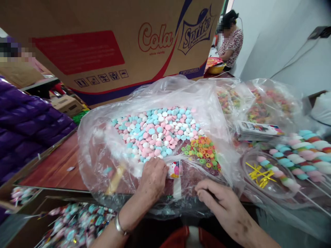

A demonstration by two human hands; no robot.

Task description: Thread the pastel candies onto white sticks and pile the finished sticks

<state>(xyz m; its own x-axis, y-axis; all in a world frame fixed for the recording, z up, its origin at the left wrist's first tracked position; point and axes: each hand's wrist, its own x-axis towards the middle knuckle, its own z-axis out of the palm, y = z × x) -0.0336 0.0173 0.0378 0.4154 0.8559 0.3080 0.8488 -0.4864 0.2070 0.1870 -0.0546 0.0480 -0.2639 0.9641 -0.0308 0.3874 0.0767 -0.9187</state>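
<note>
My left hand (153, 174) rests at the near edge of a heap of small pink, blue and white marshmallow-like sweets (157, 132). Its fingers are bent and closed; what they hold, if anything, is hidden. Touching or just beside those fingertips is a small printed packet or card (173, 169). To the right, my right hand (219, 198) hovers over the near edge of a clear plastic sheet (98, 134), thumb and forefinger drawn together. Whatever lies between them cannot be made out. Ring-shaped orange, green and yellow sweets (201, 151) lie ahead of it on the sheet.
A big cardboard box (108, 41) walls off the back. At right are a stack of printed cards (258, 130), a round tub (248, 179) with yellow twist ties, and marshmallow sticks (305, 155). Lower left, a box holds wrapped sweets (82, 220). Another person (232, 44) sits behind.
</note>
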